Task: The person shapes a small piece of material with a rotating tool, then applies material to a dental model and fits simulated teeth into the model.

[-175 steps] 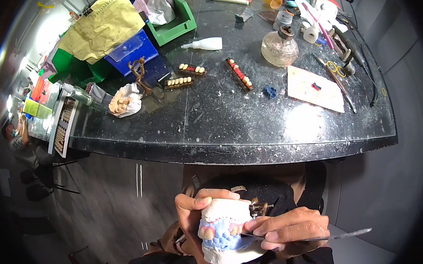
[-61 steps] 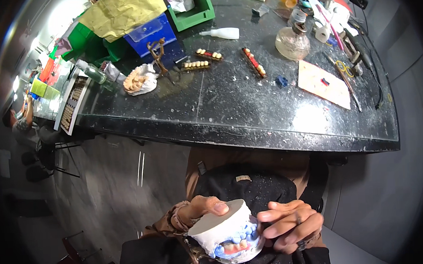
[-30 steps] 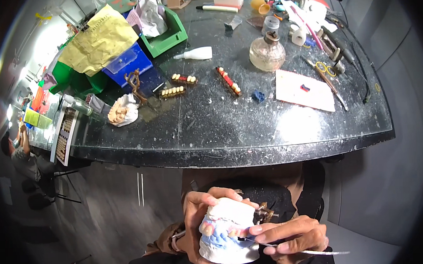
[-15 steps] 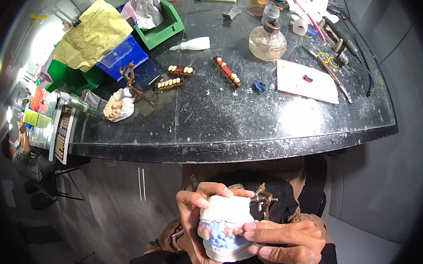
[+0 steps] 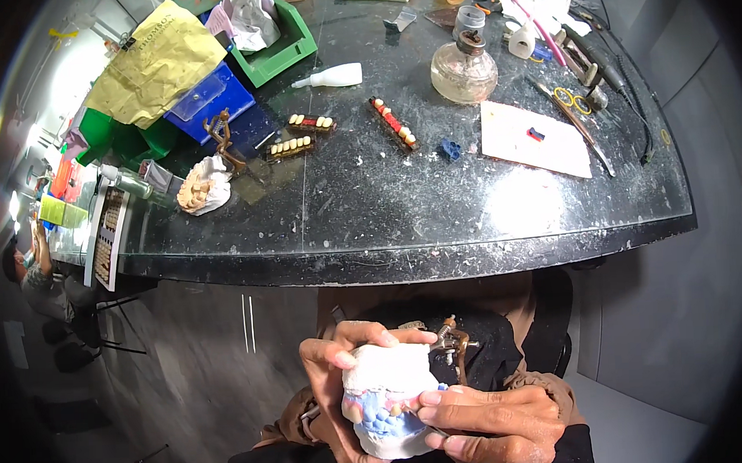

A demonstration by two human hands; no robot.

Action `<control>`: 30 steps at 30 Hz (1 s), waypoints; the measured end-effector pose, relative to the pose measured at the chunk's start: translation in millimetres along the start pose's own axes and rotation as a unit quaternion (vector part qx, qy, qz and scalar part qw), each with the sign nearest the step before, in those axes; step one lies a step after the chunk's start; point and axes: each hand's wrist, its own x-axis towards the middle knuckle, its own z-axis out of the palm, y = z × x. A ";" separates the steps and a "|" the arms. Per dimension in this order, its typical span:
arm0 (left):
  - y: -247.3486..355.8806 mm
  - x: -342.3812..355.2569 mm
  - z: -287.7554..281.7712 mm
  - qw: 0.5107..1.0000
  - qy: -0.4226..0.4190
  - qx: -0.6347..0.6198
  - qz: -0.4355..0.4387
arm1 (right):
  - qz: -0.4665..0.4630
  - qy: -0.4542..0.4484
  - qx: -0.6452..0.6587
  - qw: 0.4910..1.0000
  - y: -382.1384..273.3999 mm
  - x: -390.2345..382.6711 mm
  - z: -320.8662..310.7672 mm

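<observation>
right hand (image 5: 499, 420) | covers dental cast (image 5: 388, 400) right side | tool mostly hidden

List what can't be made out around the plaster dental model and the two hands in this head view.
- Plaster dental model: its sides and underside are covered by the left hand and right hand.
- Thin tool in the right hand: its tip is hidden behind the fingers, and its handle is cut off by the lower edge.
- Brown metal hinge behind the model: its lower part is hidden by the plaster.
- Teeth on the strips on the bench: too small to count.
</observation>
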 end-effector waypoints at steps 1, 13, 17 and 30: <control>0.2 -0.5 -1.3 1.000 0.009 -0.002 -0.001 | -0.017 -0.014 -0.004 1.000 4.0 -2.1 0.0; -3.6 0.4 -11.6 0.996 -0.068 -0.018 0.052 | -0.050 -0.008 0.024 0.998 9.3 -5.9 -1.2; -2.8 2.0 -7.3 0.996 -0.064 0.018 0.054 | -0.015 -0.048 0.005 0.999 2.4 -6.0 -3.7; 1.5 0.0 -7.8 0.996 -0.062 0.036 0.046 | 0.024 -0.066 0.042 0.997 1.8 -11.5 -4.2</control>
